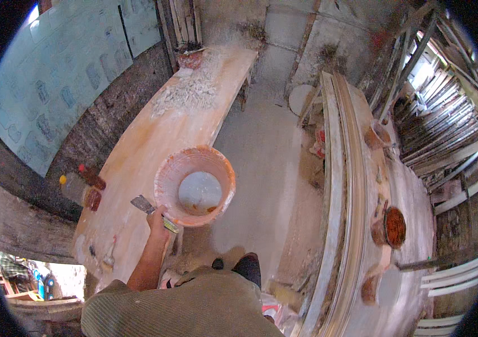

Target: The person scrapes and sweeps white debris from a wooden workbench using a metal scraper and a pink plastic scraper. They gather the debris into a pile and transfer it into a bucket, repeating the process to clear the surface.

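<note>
On the left, my left hand [156, 218] is closed around one scraper [146, 206]. Its flat blade [140, 203] points far and left, so its long line slants back to the near right. Just right is one big pail [167, 182], mouth up, by the worktop's [123, 191] right edge. I can't tell about my right hand.

Round pale-pink bucket [166, 181], orange smears along its rim, mouth facing up, whitish bottom visible inside (a few orange-brown spots there), flat-bladed scraper [142, 204] slanting just beside its near left side, grey blade pointing forward-left, yellowish handle end back-right.
</note>
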### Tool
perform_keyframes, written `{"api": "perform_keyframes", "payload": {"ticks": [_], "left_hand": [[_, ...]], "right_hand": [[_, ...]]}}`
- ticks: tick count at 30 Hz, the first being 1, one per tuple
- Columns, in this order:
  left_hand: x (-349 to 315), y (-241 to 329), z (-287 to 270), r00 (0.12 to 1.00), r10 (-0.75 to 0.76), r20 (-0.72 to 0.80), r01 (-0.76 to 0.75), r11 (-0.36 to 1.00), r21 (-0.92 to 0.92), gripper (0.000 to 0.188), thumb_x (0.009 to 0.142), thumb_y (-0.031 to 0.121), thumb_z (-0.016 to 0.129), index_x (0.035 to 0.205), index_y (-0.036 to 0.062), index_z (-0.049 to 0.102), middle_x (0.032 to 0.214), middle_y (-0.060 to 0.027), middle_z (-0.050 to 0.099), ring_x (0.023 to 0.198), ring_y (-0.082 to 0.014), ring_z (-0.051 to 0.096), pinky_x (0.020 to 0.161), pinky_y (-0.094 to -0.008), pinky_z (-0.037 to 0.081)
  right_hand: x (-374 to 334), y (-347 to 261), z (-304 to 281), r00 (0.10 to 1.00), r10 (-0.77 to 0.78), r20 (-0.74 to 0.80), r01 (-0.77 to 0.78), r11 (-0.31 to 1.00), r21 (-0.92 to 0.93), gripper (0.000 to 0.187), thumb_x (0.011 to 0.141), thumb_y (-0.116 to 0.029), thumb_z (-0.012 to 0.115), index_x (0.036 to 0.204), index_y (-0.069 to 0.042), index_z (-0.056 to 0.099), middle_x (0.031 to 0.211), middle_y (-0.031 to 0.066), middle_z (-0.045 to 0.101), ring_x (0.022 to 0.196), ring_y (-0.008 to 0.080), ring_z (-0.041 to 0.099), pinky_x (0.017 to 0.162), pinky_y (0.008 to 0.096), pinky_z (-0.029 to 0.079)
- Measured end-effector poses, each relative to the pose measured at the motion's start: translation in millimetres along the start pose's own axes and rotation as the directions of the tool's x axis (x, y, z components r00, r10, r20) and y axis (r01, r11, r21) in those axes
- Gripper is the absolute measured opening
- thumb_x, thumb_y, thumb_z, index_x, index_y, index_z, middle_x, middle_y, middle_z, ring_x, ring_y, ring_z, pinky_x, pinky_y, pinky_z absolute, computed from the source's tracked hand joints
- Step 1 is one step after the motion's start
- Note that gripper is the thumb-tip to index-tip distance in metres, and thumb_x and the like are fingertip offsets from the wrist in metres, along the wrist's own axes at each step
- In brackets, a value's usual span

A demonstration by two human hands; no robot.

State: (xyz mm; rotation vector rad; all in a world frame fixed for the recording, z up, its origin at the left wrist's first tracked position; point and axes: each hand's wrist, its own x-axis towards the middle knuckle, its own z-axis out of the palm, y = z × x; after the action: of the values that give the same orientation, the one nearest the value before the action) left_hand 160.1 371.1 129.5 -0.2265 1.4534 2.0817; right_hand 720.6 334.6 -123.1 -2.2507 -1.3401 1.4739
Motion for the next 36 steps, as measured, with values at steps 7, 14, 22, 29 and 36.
{"api": "perform_keyframes", "payload": {"ticks": [7, 14, 22, 29, 36], "left_hand": [[91, -5, 147, 0.991, -0.026, -0.133, 0.007, 0.989, -0.144, 0.026, 0.070, 0.006, 0.063, 0.091, -0.0065, 0.055, 0.087, -0.0131, 0.059, 0.077, -0.0277, 0.063, 0.072, -0.0409, 0.055], [168, -26, 195, 0.884, 0.036, -0.467, -0.180, 0.947, -0.266, 0.024, 0.071, 0.008, 0.066, 0.089, -0.0033, 0.054, 0.085, -0.0106, 0.057, 0.073, -0.0249, 0.060, 0.065, -0.0393, 0.053], [274, -49, 225, 0.784, 0.077, -0.616, -0.361, 0.864, -0.351, 0.028, 0.072, 0.013, 0.070, 0.092, 0.0017, 0.055, 0.084, -0.0074, 0.057, 0.072, -0.0218, 0.058, 0.062, -0.0381, 0.051], [313, -67, 194, 0.763, 0.134, -0.633, -0.408, 0.859, -0.310, 0.032, 0.082, 0.022, 0.066, 0.105, 0.0018, 0.057, 0.101, -0.0104, 0.061, 0.088, -0.0236, 0.061, 0.075, -0.0402, 0.053], [291, -48, 278, 0.434, 0.115, -0.894, -0.471, 0.875, -0.116, 0.048, 0.078, 0.038, 0.071, 0.112, 0.0072, 0.060, 0.110, -0.0077, 0.055, 0.104, -0.0217, 0.053, 0.078, -0.0363, 0.050]], "right_hand": [[165, -4, -35, 0.900, -0.323, 0.294, 0.436, 0.704, -0.561, 0.050, 0.091, -0.041, 0.049, 0.136, -0.020, 0.049, 0.083, 0.0000, 0.070, 0.068, 0.0224, 0.065, 0.067, 0.0431, 0.050], [377, -252, -134, 0.942, -0.165, 0.292, 0.276, 0.876, -0.396, 0.029, 0.089, -0.040, 0.056, 0.100, -0.014, 0.059, 0.072, 0.0024, 0.062, 0.057, 0.0181, 0.054, 0.054, 0.0385, 0.043], [572, -632, -152, 0.898, -0.409, 0.161, 0.439, 0.819, -0.370, 0.042, 0.081, -0.033, 0.064, 0.104, 0.001, 0.063, 0.083, 0.0137, 0.066, 0.068, 0.0264, 0.063, 0.060, 0.0419, 0.049], [569, -956, -7, 0.750, -0.573, 0.331, 0.613, 0.790, -0.022, 0.040, 0.076, -0.027, 0.069, 0.106, 0.000, 0.063, 0.093, 0.0108, 0.067, 0.081, 0.0242, 0.063, 0.071, 0.0357, 0.051], [647, -1141, 141, 0.251, -0.802, 0.542, 0.966, 0.172, -0.193, 0.042, 0.077, -0.020, 0.072, 0.112, -0.001, 0.058, 0.088, 0.0143, 0.067, 0.090, 0.0254, 0.063, 0.078, 0.0389, 0.050]]}}
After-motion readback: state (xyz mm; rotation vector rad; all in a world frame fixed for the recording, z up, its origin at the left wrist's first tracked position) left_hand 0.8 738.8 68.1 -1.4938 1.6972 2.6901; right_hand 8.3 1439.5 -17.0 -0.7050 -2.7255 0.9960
